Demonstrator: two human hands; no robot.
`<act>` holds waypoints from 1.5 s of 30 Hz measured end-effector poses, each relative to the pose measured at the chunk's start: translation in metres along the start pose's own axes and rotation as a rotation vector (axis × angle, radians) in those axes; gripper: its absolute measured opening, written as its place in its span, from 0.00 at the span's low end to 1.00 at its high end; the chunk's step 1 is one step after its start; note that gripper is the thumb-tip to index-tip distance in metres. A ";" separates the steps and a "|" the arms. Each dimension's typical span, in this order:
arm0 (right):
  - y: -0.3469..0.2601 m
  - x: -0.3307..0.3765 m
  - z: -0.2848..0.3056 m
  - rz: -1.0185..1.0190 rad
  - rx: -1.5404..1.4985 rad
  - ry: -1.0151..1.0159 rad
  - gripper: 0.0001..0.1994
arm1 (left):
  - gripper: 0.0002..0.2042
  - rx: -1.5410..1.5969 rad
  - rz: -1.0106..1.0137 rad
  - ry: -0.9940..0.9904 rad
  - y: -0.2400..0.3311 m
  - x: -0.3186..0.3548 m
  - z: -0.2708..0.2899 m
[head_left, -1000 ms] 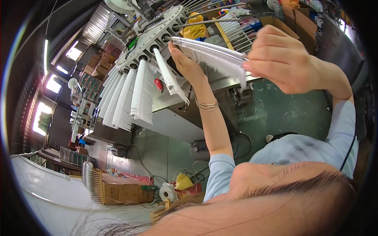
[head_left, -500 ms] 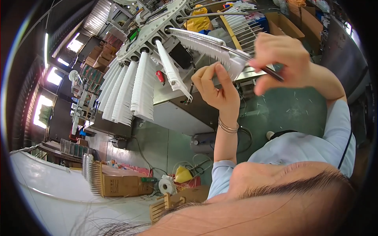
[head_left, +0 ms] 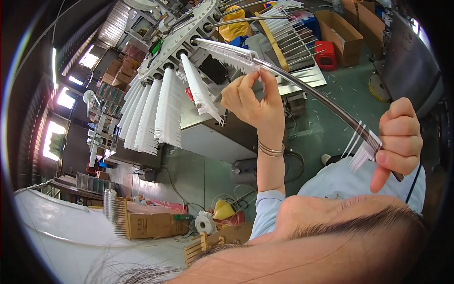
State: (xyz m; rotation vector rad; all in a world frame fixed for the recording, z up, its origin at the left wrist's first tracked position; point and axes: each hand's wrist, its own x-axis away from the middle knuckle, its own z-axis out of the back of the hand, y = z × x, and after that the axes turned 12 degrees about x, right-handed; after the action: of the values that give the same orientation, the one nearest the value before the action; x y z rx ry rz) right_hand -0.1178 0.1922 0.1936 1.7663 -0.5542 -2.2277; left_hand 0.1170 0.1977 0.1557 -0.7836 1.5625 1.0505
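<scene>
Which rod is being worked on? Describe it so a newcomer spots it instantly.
Start at the grey perforated wheel at top centre, whose sockets carry rods packed with white plastic pieces. The worked rod runs from the wheel's right side down to the right hand, with the left hand pinching its upper part. Unlike its fully loaded neighbours, it is mostly bare metal.

Rod (head_left: 312,92) spans between both hands (rack (head_left: 156,111) of bundles left)
</scene>
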 end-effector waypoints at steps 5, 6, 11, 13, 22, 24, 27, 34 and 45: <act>-0.001 0.010 0.008 0.007 0.029 0.155 0.21 | 0.08 0.014 0.042 0.042 0.018 -0.001 0.004; 0.000 0.013 0.008 0.000 0.017 0.171 0.21 | 0.07 0.026 0.069 0.045 0.020 0.000 0.005; 0.008 0.026 0.011 -0.019 -0.001 0.226 0.22 | 0.06 0.037 0.151 0.088 0.020 0.001 0.009; 0.018 0.036 0.017 -0.041 -0.045 0.242 0.22 | 0.06 0.045 0.113 0.074 0.025 0.016 0.007; 0.101 0.121 0.018 -0.289 -0.780 0.272 0.17 | 0.15 0.890 0.210 -0.242 0.070 0.084 -0.068; 0.123 0.155 0.032 -0.426 -0.845 0.253 0.16 | 0.19 1.203 0.332 -0.414 0.079 0.097 -0.111; 0.160 0.202 0.058 -0.709 -0.978 0.159 0.13 | 0.25 1.342 0.900 -0.486 0.097 0.109 -0.182; 0.276 0.311 0.097 -1.266 -1.255 0.128 0.05 | 0.26 0.931 0.539 -0.800 0.103 0.129 -0.369; 0.373 0.479 0.052 -1.886 -1.682 0.404 0.06 | 0.22 0.670 0.729 -0.811 0.050 0.188 -0.516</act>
State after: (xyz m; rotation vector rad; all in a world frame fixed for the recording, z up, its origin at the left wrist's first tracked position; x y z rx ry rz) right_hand -0.2977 -0.3346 -0.0536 1.1581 2.9154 -1.1164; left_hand -0.1765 -0.2492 0.0185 0.6651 1.3194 1.0341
